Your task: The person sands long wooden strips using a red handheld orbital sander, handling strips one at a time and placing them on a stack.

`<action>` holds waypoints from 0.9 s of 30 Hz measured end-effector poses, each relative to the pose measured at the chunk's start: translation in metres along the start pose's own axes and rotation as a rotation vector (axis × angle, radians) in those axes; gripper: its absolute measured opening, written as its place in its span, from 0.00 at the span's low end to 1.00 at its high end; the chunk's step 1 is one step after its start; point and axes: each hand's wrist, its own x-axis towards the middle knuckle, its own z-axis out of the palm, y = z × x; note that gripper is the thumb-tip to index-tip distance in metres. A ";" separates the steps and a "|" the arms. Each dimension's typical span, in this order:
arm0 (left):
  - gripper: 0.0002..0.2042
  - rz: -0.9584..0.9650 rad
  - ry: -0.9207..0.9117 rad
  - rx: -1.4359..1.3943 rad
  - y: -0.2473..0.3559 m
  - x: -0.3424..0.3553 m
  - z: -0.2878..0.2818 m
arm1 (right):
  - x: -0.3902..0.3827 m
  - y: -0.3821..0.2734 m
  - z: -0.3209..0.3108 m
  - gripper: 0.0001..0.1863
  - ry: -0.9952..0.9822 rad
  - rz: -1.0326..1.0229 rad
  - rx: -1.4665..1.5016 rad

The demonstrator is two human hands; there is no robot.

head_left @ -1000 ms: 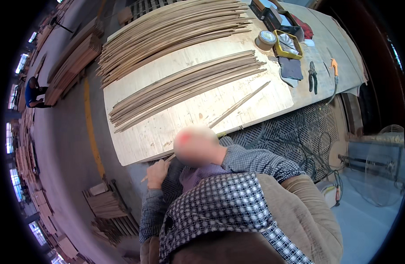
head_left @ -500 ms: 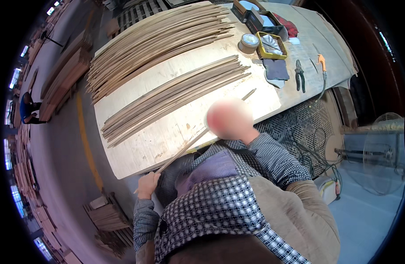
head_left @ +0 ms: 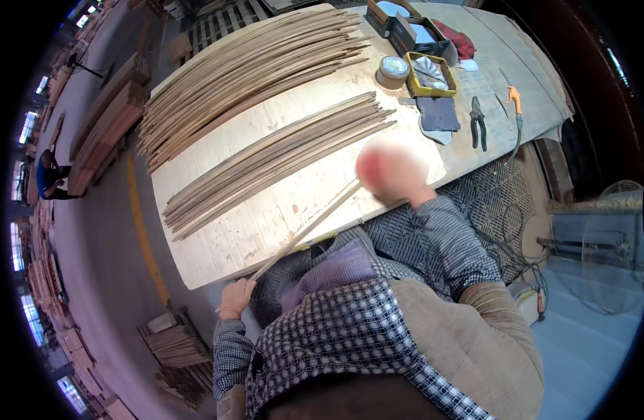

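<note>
A long thin wooden strip [head_left: 301, 234] lies diagonally over the near edge of the pale board [head_left: 217, 259]. My left hand [head_left: 236, 295] grips its lower end beyond the edge. My right hand [head_left: 392, 171] is at the strip's upper part, heavily blurred, with a reddish patch; its fingers cannot be made out. Just behind it lies a bundle of narrow strips [head_left: 280, 157], and a larger bundle [head_left: 252, 70] covers the back of the board.
At the table's right are a tub [head_left: 392, 73], yellow tray [head_left: 413, 87], black boxes [head_left: 406, 35], dark pad [head_left: 436, 113], pliers [head_left: 478, 122] and orange air gun [head_left: 514, 100]. A fan [head_left: 609, 252] stands right; a person [head_left: 49, 175] works by stacked boards [head_left: 112, 133].
My right hand has moved right and up along the strip. My left hand has moved slightly left and down, and more of the strip shows between my hands.
</note>
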 end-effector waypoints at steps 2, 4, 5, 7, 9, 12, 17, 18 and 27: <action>0.21 -0.022 0.012 -0.026 0.002 0.002 0.002 | 0.007 -0.045 0.007 0.22 0.004 0.064 -0.041; 0.21 -0.037 -0.023 -0.036 0.012 0.006 -0.008 | 0.000 -0.069 0.008 0.20 0.205 -0.128 0.063; 0.20 -0.067 -0.058 -0.046 0.014 0.005 -0.011 | 0.002 -0.089 -0.009 0.13 0.198 -0.081 0.160; 0.21 -0.029 -0.008 -0.053 0.007 0.004 -0.004 | 0.008 -0.096 -0.012 0.14 0.171 -0.092 0.174; 0.21 -0.014 0.040 -0.062 0.004 -0.002 0.004 | 0.019 -0.080 -0.016 0.15 0.027 0.011 0.061; 0.19 0.086 0.015 -0.014 0.010 0.000 0.000 | 0.026 -0.052 -0.047 0.15 0.033 0.218 -0.016; 0.20 -0.136 -0.116 -0.100 0.055 0.023 -0.031 | 0.034 -0.042 -0.059 0.21 -0.061 0.186 0.176; 0.20 -0.152 -0.117 -0.102 0.054 0.022 -0.029 | 0.033 -0.056 -0.051 0.23 -0.037 0.153 0.144; 0.20 0.016 -0.146 -0.278 0.029 0.044 -0.005 | 0.037 -0.234 -0.071 0.31 -0.411 -0.178 0.305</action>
